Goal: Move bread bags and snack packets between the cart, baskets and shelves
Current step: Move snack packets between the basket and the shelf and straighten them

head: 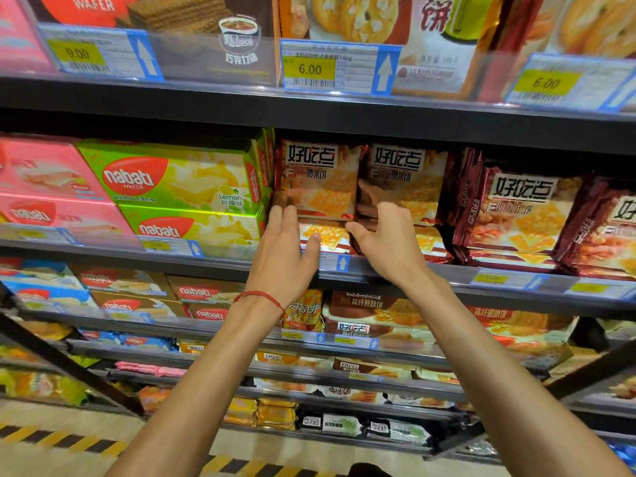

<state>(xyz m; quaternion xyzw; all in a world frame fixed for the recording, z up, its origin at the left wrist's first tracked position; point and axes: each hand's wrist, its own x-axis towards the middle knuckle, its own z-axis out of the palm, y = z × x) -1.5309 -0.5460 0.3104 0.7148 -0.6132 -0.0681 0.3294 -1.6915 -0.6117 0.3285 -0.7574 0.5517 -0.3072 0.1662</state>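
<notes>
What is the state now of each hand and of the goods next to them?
Top cracker packet: sealed, lying on its stack.
Left hand: fingers straight, touching that packet.
Neighbouring packet: sealed, on its own stack.
Right hand: fingers curled at it; grip unclear.
Lemon wafer boxes: closed, stacked two high.

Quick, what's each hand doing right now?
Left hand: open, fingers touching the left cracker packet.
Right hand: fingers bent at the next packet; grip cannot be told.
</notes>
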